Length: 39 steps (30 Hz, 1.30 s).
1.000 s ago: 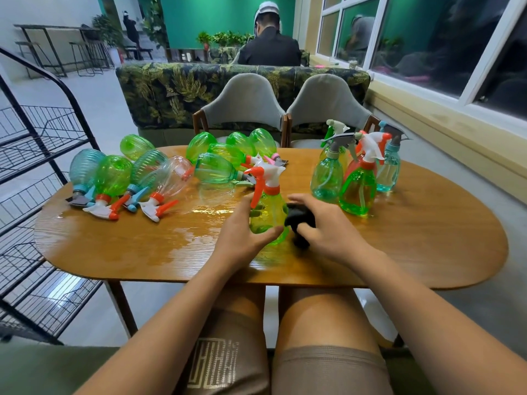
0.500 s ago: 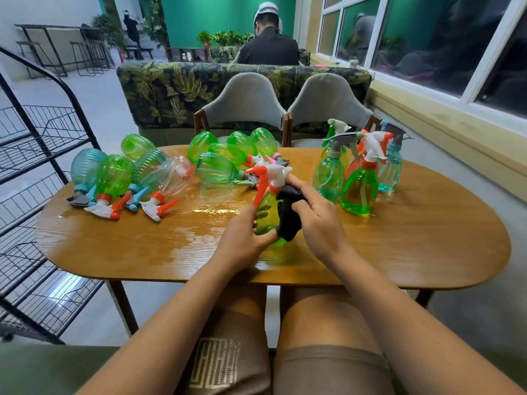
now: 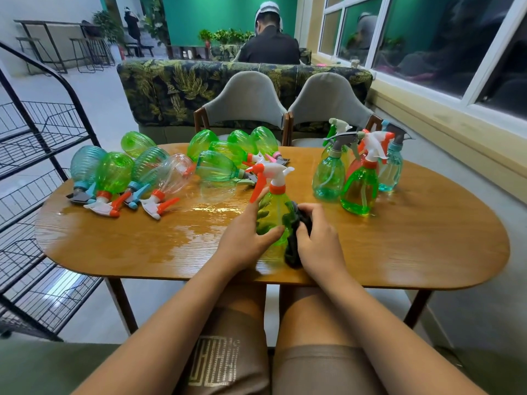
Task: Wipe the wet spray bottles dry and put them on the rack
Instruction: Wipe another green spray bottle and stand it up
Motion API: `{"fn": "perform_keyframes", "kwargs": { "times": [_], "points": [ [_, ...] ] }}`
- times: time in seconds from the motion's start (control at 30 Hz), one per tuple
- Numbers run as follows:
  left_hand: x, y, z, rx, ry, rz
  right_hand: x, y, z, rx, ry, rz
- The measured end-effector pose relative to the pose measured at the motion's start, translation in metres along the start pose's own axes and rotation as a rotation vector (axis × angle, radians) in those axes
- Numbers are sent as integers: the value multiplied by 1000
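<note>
At your far left stands the black wire rack (image 3: 42, 143), beside the tabletop (image 3: 427, 238). A heap of lying spray bottles (image 3: 114, 172) covers the tabletop's left and middle rear, between the rack and your work, with a wet sheen (image 3: 199, 226) in front of it. Your left hand (image 3: 242, 240) curls around the upright yellow-green spray bottle (image 3: 273, 212) near the front edge. Your right hand (image 3: 319, 243) clutches a dark cloth (image 3: 293, 246) against that bottle's right side. Further right, a cluster of upright bottles (image 3: 360, 192) stands apart.
</note>
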<state>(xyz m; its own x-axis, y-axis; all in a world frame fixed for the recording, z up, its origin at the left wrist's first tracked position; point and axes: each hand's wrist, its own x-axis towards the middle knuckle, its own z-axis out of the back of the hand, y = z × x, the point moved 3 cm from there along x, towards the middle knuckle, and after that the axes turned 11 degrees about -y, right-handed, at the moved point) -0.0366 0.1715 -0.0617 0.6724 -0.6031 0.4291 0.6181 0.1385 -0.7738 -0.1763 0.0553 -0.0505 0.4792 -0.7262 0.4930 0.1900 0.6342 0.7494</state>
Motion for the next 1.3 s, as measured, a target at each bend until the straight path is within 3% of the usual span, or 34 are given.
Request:
{"fn": "perform_keyframes", "kwargs": {
  "times": [0.17,0.37,0.7,1.13,1.3],
  "points": [
    [1,1,-1,-44,0,17,-5,-1,-6,-323,208,-22],
    [3,4,0,-28,-40,0,4,4,-4,-431,322,40],
    [3,4,1,-7,-56,5,36,20,17,-159,233,-146],
    [3,0,2,-26,-39,-28,45,57,26,277,-7,-38],
    [0,-3,5,-30,-62,-56,32,42,16,275,-71,27]
  ]
}}
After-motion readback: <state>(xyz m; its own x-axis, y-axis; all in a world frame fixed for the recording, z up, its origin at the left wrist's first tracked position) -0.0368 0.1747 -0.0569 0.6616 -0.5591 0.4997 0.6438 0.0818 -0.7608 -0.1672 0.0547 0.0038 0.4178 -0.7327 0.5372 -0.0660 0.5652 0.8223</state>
